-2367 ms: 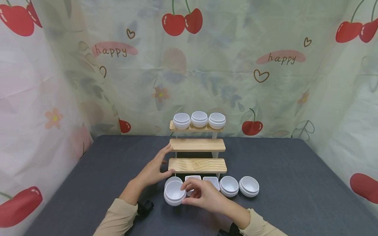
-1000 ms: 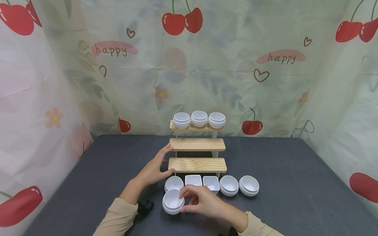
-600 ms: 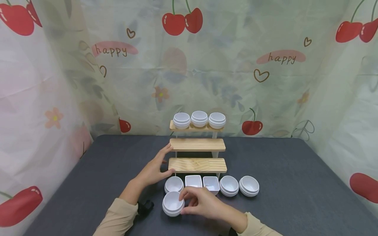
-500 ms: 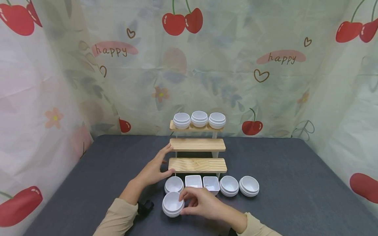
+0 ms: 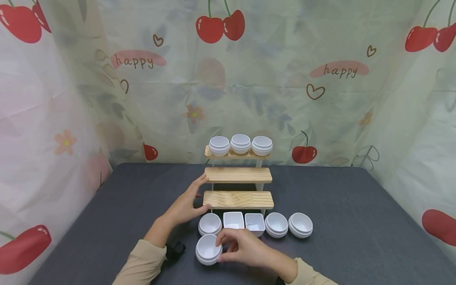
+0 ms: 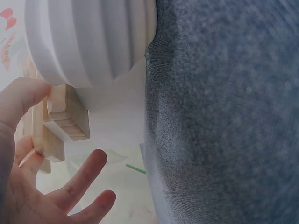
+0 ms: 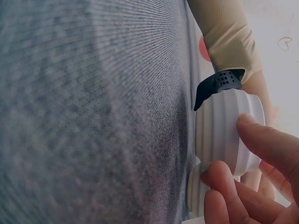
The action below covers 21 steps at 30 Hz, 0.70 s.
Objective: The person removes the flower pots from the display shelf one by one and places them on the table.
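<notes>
My right hand [image 5: 228, 246] grips a white ribbed bowl [image 5: 208, 249] by its right rim, low over the grey table [image 5: 107, 221] in front of a row of white dishes. In the right wrist view my fingertips [image 7: 261, 140] pinch that bowl [image 7: 224, 126]; whether it touches the cloth I cannot tell. My left hand [image 5: 194, 198] rests against the left end of a three-tier wooden shelf [image 5: 238, 200], thumb on the lowest tier, fingers on the middle one. The left wrist view shows the shelf end [image 6: 67, 119] by my thumb and another white bowl [image 6: 88, 42].
Behind the held bowl stands a row: a round bowl [image 5: 209, 223], two square dishes [image 5: 233, 220], and two more round bowls [image 5: 276, 224]. Three white bowls [image 5: 240, 143] sit on the shelf's top tier. Cherry-print curtains [image 5: 320, 79] close in the table.
My right hand has drawn the white bowl off the left bowl of the row and brought it down towards me. The left hand has stayed on the shelf.
</notes>
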Motion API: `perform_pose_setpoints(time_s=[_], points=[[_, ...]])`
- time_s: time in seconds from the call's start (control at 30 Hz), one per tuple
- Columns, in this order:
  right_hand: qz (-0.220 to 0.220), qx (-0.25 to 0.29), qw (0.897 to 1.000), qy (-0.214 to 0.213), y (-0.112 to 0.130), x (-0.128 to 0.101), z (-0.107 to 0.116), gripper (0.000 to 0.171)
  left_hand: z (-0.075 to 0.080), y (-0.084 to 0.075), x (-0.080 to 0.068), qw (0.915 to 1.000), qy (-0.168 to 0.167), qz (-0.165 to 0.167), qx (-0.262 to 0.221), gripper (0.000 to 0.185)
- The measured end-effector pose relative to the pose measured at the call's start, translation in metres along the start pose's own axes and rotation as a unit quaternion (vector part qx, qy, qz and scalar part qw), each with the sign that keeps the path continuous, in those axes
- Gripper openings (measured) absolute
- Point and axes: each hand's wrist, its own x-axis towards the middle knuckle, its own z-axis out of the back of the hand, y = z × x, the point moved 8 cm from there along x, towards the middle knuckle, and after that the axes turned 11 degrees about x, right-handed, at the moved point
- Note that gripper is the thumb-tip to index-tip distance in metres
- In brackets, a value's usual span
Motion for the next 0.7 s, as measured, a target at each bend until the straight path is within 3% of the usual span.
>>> perform_pose_setpoints(time_s=[0.7], points=[[-0.002,-0.004,1.0,0.01,-0.0037,-0.0003,-0.003,0.025,-0.0002,-0.0008,0.0003,1.0,-0.001,-0.001,0.0,0.08]])
